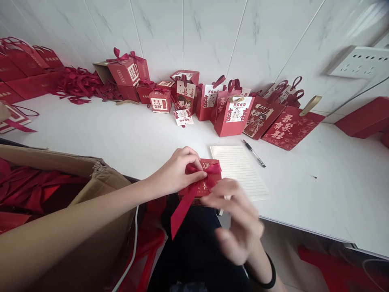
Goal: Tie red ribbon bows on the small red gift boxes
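Note:
A small red gift box [209, 165] with gold print sits at the near edge of the white table [127, 138]. A red ribbon [187, 198] is tied in a bow on it, one tail hanging down over the edge. My left hand [178, 170] pinches the bow's knot with thumb and fingers. My right hand [238, 219] is blurred by motion, just below and right of the box, its fingers curled by the ribbon's right loop. Whether it holds the ribbon is unclear.
A lined notepad [243, 172] and a black pen [254, 153] lie right of the box. Several finished red gift boxes and bags [231, 115] line the tiled wall. A cardboard carton [75, 182] with red ribbons stands at my left.

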Motion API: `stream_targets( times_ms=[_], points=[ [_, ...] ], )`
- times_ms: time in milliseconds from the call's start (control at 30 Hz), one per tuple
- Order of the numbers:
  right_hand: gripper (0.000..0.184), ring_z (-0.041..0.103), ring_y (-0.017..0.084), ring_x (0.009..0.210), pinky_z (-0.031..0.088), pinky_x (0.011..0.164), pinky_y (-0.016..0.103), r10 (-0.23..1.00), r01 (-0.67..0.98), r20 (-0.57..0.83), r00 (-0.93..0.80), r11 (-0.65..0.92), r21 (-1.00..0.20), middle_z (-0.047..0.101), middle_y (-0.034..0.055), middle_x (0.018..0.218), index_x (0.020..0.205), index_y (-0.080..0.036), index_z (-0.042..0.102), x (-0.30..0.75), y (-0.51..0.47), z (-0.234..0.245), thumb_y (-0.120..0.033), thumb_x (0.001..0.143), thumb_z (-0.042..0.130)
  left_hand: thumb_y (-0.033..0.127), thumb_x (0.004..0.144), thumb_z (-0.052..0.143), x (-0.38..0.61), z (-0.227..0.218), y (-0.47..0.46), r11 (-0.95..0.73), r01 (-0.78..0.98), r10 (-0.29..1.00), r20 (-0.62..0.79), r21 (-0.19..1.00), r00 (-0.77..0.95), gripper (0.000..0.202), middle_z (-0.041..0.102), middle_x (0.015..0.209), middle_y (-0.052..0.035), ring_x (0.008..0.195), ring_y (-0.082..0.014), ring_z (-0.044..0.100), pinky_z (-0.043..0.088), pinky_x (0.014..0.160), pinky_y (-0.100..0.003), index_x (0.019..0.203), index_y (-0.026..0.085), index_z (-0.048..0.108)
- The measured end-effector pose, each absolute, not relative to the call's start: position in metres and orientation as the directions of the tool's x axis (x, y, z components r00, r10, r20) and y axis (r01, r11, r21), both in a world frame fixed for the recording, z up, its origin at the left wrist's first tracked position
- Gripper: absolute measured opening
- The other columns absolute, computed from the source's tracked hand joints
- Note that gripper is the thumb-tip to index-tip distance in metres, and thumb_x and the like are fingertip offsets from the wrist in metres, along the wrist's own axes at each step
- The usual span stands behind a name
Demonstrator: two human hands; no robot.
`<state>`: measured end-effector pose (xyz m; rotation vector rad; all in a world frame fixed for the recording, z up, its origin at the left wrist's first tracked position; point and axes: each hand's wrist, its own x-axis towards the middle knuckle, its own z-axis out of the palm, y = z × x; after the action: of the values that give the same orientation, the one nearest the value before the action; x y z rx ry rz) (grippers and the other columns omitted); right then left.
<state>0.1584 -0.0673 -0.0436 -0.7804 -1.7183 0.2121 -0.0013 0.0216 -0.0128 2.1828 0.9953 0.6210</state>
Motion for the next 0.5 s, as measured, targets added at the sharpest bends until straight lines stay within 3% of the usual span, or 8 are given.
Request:
stream_targets(
  times_ms=[100,167,300,500],
  points=[
    [0.026,0.054,0.018,0.076,0.043,0.067,0.030,0.786,0.447,0.569,0.241,0.430,-0.784,0.058,0.0033,0.081,0.089,-0.019,0.059,0.176,-0.055,-0.041,-0.039,0.094,0.042,0.041,0.079,0.061,-0.003,-0.009,0.020,-0.470,0.470,0.798,0.134,0.747,0.587,0.021,0.055,0.096,-0.0021,0.097,-0.0188,0.053,0.042,0.092,-0.037,0.077,0.020,0.057],
    [0.029,0.052,0.016,0.071,0.041,0.065,0.028,0.887,0.450,0.384,0.256,0.242,-0.859,0.057,0.0013,0.075,0.081,-0.019,0.056,0.182,-0.045,-0.039,-0.044,0.091,0.046,0.042,0.079,0.060,-0.004,-0.008,0.018,-0.438,0.473,0.825,0.134,0.765,0.549,0.022,0.055,0.096,-0.0022,0.095,-0.0185,0.054,0.045,0.088,-0.036,0.082,0.020,0.056],
    [0.040,0.046,0.013,0.059,0.036,0.056,0.024,0.973,0.368,0.182,0.142,0.119,-0.922,0.052,-0.0025,0.064,0.070,-0.019,0.050,0.181,-0.031,-0.038,-0.056,0.085,0.051,0.043,0.082,0.054,-0.006,-0.010,0.013,-0.359,0.479,0.884,0.127,0.801,0.450,0.023,0.053,0.096,-0.0031,0.094,-0.0176,0.054,0.048,0.085,-0.034,0.085,0.020,0.054],
    [0.040,0.040,0.011,0.055,0.032,0.053,0.024,0.979,0.282,0.104,0.176,0.051,-0.958,0.047,-0.0035,0.058,0.062,-0.019,0.046,0.176,-0.031,-0.044,-0.053,0.081,0.055,0.040,0.086,0.046,-0.005,-0.015,0.005,-0.331,0.553,0.922,0.137,0.765,0.362,0.024,0.049,0.087,-0.0012,0.080,-0.0151,0.053,0.047,0.077,-0.032,0.073,0.020,0.048]
  ],
)
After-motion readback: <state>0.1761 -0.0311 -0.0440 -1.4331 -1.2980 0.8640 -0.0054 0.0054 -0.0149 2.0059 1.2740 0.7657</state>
